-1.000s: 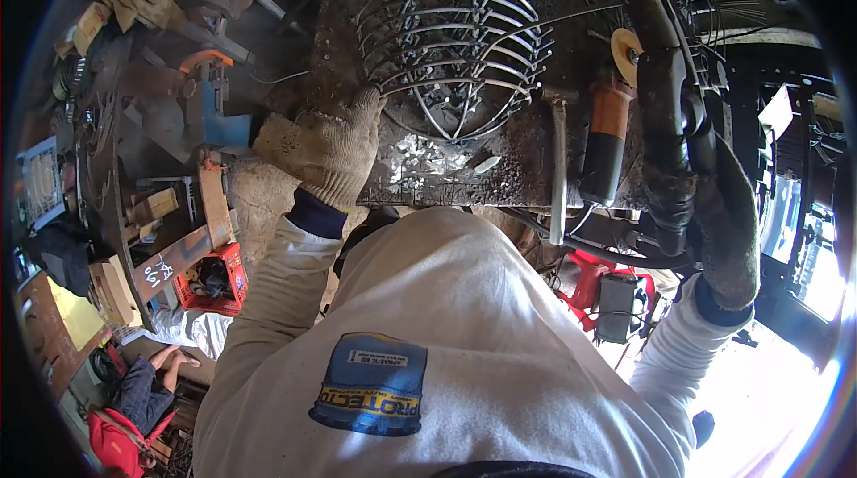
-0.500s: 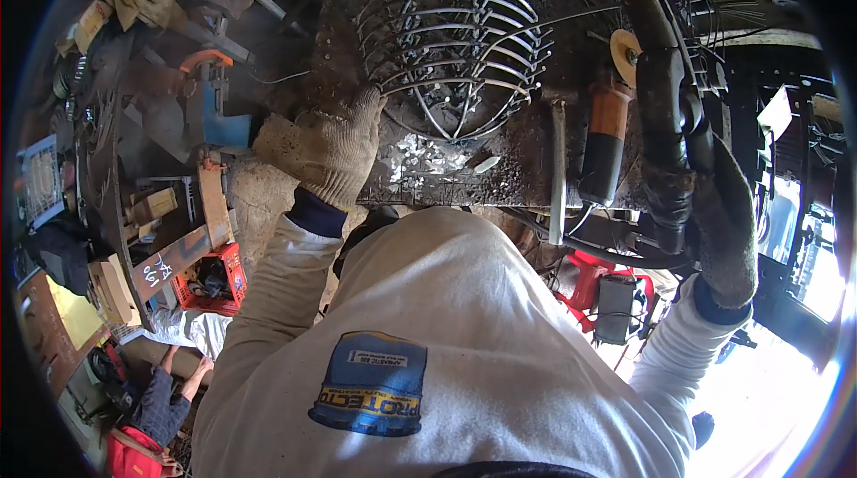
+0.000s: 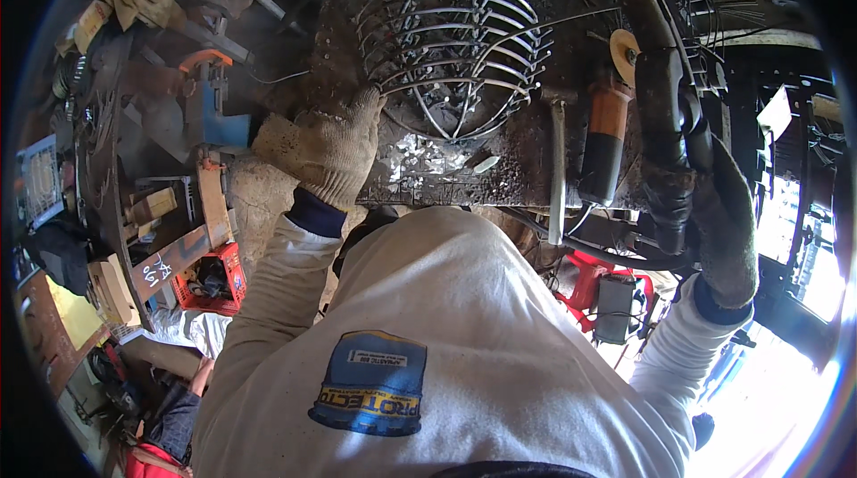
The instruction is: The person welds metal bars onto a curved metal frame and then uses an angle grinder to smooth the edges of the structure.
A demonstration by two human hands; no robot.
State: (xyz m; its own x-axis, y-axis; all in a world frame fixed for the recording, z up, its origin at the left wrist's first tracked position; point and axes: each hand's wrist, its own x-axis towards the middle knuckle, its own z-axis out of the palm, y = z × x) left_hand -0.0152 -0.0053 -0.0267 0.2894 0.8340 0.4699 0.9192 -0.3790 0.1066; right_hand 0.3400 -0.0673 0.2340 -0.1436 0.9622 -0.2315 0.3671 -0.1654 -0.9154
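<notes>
One knit-gloved hand [image 3: 339,139] seemingly touches curved metalwork [image 3: 460,80].

Matt knit-cloth glove [image 3: 344,139], smooth metal wire frame [image 3: 451,80], rough bench top [image 3: 527,157], perhaps steel.

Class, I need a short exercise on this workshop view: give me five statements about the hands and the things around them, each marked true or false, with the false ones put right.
1. The left hand touches the wire frame. True.
2. The right hand is bare. False: it wears a glove.
3. The orange-and-black grinder lies to the left of the wire frame. False: it lies to the right of it.
4. A red crate stands to the left of the person's left forearm. True.
5. The person's sleeves are bright green. False: they are whitish, with dark cuffs.
</notes>
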